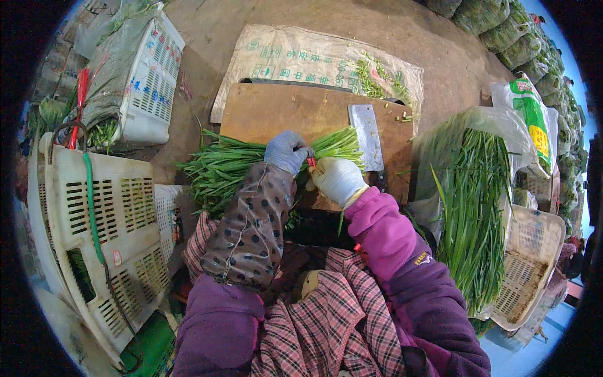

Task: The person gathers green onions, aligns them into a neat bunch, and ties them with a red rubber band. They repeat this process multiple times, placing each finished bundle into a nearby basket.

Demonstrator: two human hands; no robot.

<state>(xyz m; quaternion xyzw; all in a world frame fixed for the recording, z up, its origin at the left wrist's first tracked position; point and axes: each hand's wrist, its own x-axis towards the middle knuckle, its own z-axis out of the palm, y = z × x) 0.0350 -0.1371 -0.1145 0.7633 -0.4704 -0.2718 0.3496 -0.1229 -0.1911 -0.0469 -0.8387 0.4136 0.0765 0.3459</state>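
Note:
A bunch of long leafy green stalks [231, 158] lies across a wooden cutting board [282, 106], pale trimmed ends to the right and leaves to the left. My left hand [285, 151], in a grey-blue glove, grips the bunch around its middle from above. Close beside it, my right hand [338, 179], in a white glove, has its fingers pinched at a short red tie [311, 161] on the bunch. The underside of the tie is hidden. A cleaver [366, 136] rests flat on the board just right of the cut ends, its dark handle [378, 180] towards me.
Loose long greens [476, 212] fill an open plastic bag at right, beside a white plastic crate [530, 264]. Cut ends [370, 77] litter a woven sack [301, 52] beyond the board. Crates [108, 202] stand at left, with red ties [81, 101] hanging there. Filled bags [513, 35] are stacked far right.

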